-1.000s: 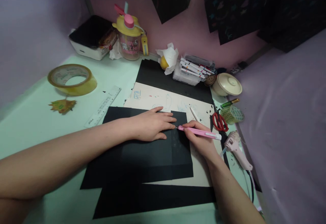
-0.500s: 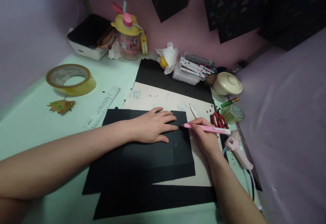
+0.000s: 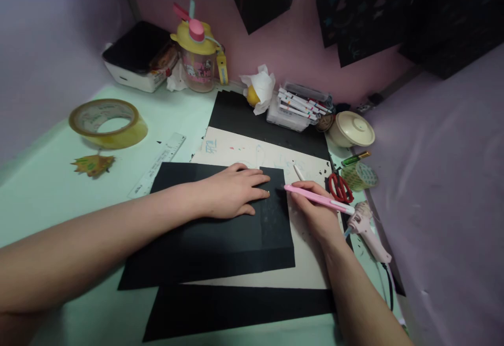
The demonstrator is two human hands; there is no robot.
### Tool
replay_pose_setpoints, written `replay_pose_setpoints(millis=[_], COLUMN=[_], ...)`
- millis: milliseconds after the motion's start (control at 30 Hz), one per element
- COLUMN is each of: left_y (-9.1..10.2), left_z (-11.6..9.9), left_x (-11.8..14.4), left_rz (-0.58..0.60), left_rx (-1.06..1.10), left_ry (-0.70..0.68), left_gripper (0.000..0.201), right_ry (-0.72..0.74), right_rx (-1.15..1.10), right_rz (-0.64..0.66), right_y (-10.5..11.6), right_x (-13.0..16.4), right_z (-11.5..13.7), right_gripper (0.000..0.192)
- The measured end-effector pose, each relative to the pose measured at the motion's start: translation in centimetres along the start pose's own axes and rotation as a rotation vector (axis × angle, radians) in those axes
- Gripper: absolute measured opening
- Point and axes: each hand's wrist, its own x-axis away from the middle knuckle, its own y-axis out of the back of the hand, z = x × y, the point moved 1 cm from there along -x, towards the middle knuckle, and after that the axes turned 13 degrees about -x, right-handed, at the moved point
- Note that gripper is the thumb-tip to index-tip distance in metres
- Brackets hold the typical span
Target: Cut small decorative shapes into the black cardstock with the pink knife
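From where I sit, the nearest worry is my left hand (image 3: 236,194): it lies flat with fingers spread on the black sheet (image 3: 220,241), pressing without gripping anything, and its fingertips point straight at the pink pen-shaped tool (image 3: 315,197). My right hand (image 3: 317,212) has that tool pinched between thumb and fingers, its tip close to the sheet's right edge. The tip is too small and dark for me to tell whether it is a blade or a nib, or whether it touches the paper. If it is sharp, a leftward slip could nick those fingers. The black sheet sits on the cream sheet (image 3: 309,251), its lower left corner reaching out over the bench (image 3: 47,199); with just one palm as anchor, a sideways drag could swivel it and spoil a line. Working freehand also invites wandering, since the ruler (image 3: 157,163) lies off to the left. On the right, the tool's white end overlaps the glue gun (image 3: 368,230) in my view, so a backward sweep might knock it, or catch the red scissors (image 3: 340,188) nearby.
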Motion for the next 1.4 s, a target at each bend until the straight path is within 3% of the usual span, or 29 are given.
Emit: replay_pose_setpoints(millis=[267,467,700,1400], left_y=[-0.1,-0.4,-0.6,-0.7], left_z=[-1.0,-0.8,-0.4,-0.3], left_x=[-0.3,-0.4,-0.4,-0.3], left_rz=[0.005,-0.01,-0.034,-0.063], left_rx=[-0.115,-0.08,-0.072,-0.062], left_ry=[0.059,0.056,0.035,0.037], left_gripper=[0.056,0.058,0.059,0.059], right_ry=[0.095,0.055,0.161,0.192], right_rx=[-0.019,0.03,0.174,0.214], right_rz=[-0.142,-0.048,-0.064,-0.024], right_y=[-1.0,-1.7,-2.0,-2.0], right_x=[0.8,0.4,0.5,0.3], right_z=[-0.6,-0.5,-0.6,-0.8], right_gripper=[0.012,0.018,0.013,0.017])
